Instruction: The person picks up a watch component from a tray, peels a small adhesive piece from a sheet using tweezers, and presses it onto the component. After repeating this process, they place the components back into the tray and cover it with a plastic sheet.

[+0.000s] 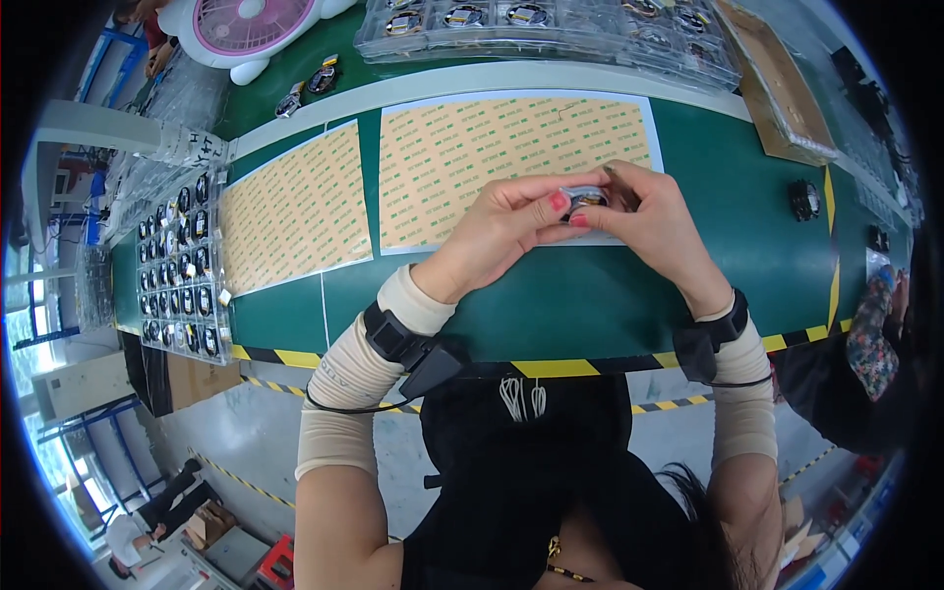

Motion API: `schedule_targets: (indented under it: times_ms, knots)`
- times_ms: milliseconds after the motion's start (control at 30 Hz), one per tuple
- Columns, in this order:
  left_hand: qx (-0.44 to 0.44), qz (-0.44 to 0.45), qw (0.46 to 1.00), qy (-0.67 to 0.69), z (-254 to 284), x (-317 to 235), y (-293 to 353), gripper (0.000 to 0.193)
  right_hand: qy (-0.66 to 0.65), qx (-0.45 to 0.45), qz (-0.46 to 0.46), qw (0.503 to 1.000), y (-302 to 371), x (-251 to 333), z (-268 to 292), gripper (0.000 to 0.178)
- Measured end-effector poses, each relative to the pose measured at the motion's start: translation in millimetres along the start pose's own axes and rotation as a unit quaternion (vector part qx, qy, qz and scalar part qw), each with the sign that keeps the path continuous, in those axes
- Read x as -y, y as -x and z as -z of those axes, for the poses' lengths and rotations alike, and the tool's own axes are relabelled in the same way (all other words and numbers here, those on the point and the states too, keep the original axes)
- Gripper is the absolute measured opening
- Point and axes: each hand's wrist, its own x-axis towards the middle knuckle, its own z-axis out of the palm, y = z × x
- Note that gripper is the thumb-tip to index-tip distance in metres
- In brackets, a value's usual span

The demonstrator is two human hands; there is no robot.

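Observation:
Both my hands meet in front of me over the near right part of a tan adhesive-backed sheet with green print [462, 147]. Between them is a small round electronic part [588, 201], dark with a silvery-grey edge. My left hand [497, 231] grips it from the left, thumb on top. From the right, my right hand [657, 211] pinches it with thumb and fingers. The fingers cover much of the part, so its underside is hidden. Another printed tan sheet [300, 211] lies to the left.
A clear tray of round parts [177, 280] stands at the left; stacked clear trays [551, 44] stand at the back. A cardboard box [782, 88] and a dark round part [803, 200] are on the right. Loose parts [322, 77] lie near a pink-and-white fan [251, 25]. Striped tape [556, 369] marks the bench edge.

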Motion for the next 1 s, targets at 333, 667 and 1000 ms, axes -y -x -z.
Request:
schedule_targets:
  times_ms: [333, 667, 1000]
  knots:
    - [-0.019, -0.040, 0.979, -0.199, -5, 7, 4, 0.026, 0.016, -0.049, 0.054, 0.997, 9, -12, -14, 0.016]
    - [-0.054, 0.044, 0.990, 0.124, 4, -3, -7, 0.033, 0.027, -0.014, 0.009, 1.000, -12, -9, -5, 0.018]
    - [-0.050, 0.045, 0.996, 0.064, 8, 4, 0, 0.038, -0.009, 0.023, -0.020, 0.999, -8, -9, -7, 0.019]
